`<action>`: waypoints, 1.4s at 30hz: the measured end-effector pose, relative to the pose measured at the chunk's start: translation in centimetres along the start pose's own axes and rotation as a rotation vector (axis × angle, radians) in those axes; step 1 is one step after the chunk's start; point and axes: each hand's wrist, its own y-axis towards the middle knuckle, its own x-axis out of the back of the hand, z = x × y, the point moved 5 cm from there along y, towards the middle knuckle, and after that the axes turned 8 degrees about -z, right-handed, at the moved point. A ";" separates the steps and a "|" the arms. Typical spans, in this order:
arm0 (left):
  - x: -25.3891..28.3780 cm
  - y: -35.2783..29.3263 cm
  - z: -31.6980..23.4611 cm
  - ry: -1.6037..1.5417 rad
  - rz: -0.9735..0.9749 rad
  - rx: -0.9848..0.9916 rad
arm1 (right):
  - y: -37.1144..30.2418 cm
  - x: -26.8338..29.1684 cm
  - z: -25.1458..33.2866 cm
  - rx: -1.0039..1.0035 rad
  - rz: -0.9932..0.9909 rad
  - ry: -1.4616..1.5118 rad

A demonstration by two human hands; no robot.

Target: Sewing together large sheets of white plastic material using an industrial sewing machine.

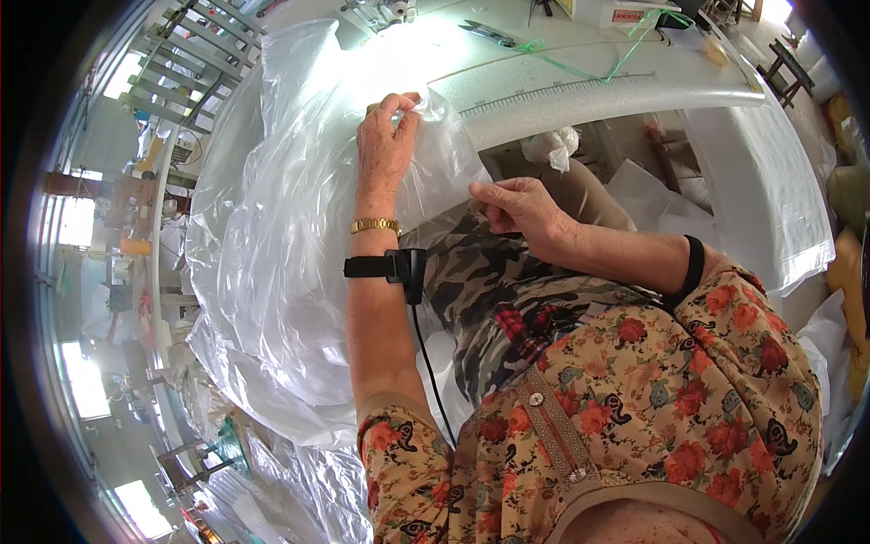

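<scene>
A large, crumpled sheet of clear plastic film [281,218] spills over the table's left side and hangs down beside my lap. My left hand [387,136] is closed at the film's upper edge near the bright lamp light, thumb and fingertips pinched together on it. Lower and to the right, my right hand [530,213] pinches a corner of the same film between thumb and curled forefinger. Between the two hands the film is spread fairly flat. Glare washes out part of it beyond my left fingertips.
The white table [544,122] has a printed ruler scale [580,89] along its near edge. Thread snips [489,34] and green string [625,60] lie farther back, near a metal machine part [385,13]. White sheeting [766,195] drapes at right. A cable [426,363] hangs from my left wrist strap.
</scene>
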 end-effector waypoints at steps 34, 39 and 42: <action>-0.5 1.7 -2.6 0.341 0.075 -0.111 | 1.5 -7.1 -5.2 0.018 0.148 0.226; -1.1 0.3 -2.0 0.278 -0.056 -0.162 | 2.0 -6.2 -5.5 0.014 0.104 0.112; -1.0 0.1 -1.5 0.206 -0.088 -0.168 | 2.0 -6.0 -5.2 0.043 0.147 0.064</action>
